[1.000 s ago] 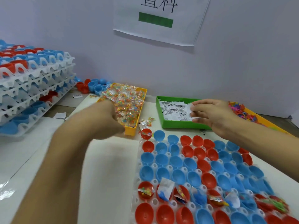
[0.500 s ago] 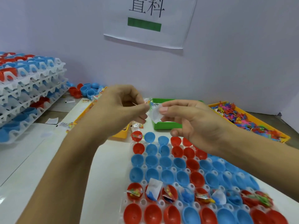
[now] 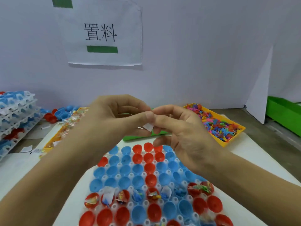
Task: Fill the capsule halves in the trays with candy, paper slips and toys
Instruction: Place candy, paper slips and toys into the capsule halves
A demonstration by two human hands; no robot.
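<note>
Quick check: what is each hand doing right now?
Left hand: pinching the paper slip.
Right hand: pinching the same slip.

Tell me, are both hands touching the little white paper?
Touching. The head view shows the paper slip pinched between the left hand thumb and the right hand fingertips, above the tray.

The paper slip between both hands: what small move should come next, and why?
Probably the hands should carry the paper slip down into an empty blue capsule half. Left hand and right hand pinch it together above the tray, where only one row holds fillings.
</note>
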